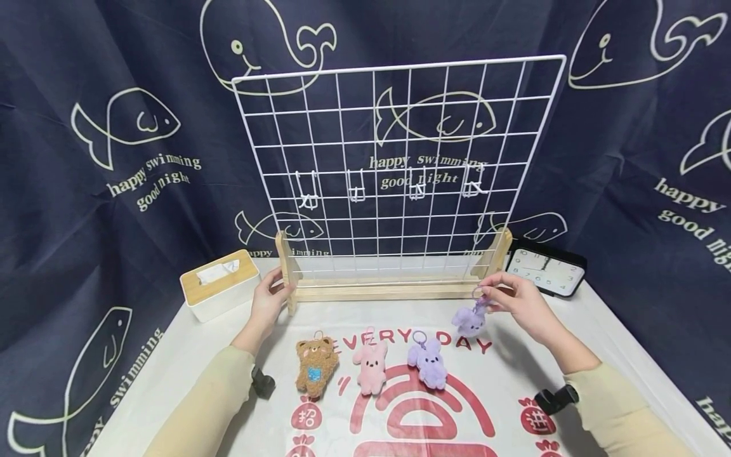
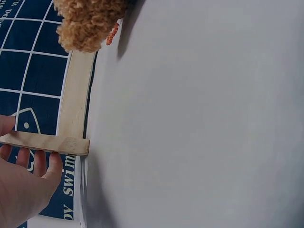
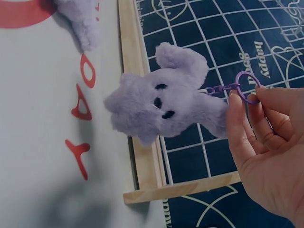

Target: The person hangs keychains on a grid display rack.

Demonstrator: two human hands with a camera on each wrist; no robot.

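Note:
My right hand (image 1: 516, 299) pinches the purple ring (image 3: 247, 87) of a purple plush bunny keychain (image 3: 164, 99). The bunny hangs by its short chain just in front of the right end of a white wire grid rack (image 1: 394, 216). At the rack's other end, my left hand (image 1: 271, 301) holds the wooden side support (image 2: 47, 141), thumb on one face and fingers on the other. Lying on the table between the hands are a brown plush bear keychain (image 1: 316, 368), a pink plush bunny keychain (image 1: 372, 368) and a second purple plush bunny keychain (image 1: 429, 365).
Several white hooks (image 1: 356, 189) hang in a row on the grid. A tissue box (image 1: 219, 285) with a wooden lid stands at the left, and a black-framed clock (image 1: 545, 270) at the right. The table cover (image 1: 320, 422) is white with red print; a dark blue printed curtain (image 1: 137, 57) hangs behind.

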